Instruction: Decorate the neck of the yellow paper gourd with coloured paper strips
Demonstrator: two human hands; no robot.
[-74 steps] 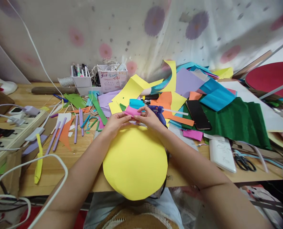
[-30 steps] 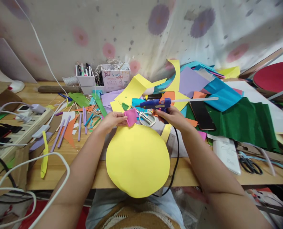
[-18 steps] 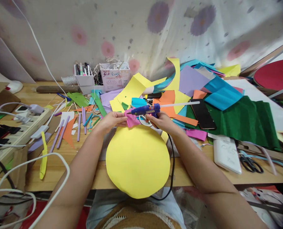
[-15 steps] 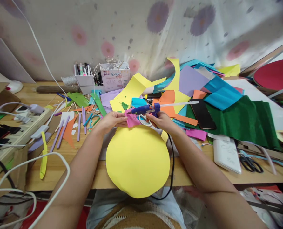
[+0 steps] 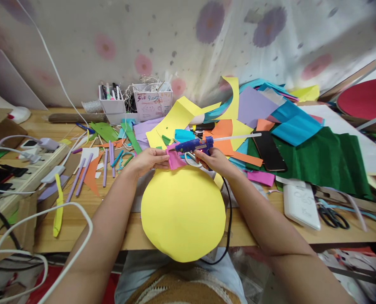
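Note:
My right hand (image 5: pixel 212 158) is wrapped round the handle of a blue glue gun (image 5: pixel 192 145). A long whitish glue stick (image 5: pixel 238 137) juts from the gun's back end, and its nozzle points left. My left hand (image 5: pixel 151 161) pinches the left edge of a piece of pink paper (image 5: pixel 177 160), with the nozzle over the paper's upper part. Just below both hands lies a round yellow paper disc (image 5: pixel 183 215), reaching past the table's front edge. White scissor handles (image 5: pixel 191 159) show under the gun, their blades hidden.
Coloured paper pieces (image 5: pixel 184 114) are heaped at the back. To the right lie a black phone (image 5: pixel 269 152), a white power bank (image 5: pixel 301 206) and black scissors (image 5: pixel 333 217). A power strip (image 5: pixel 15 194) with cables stands left. The gun's black cord (image 5: pixel 230 211) hangs over the front edge.
The glue gun and its stick have shifted very slightly to the left over the pink paper. Both hands keep their holds, and the yellow disc has moved barely.

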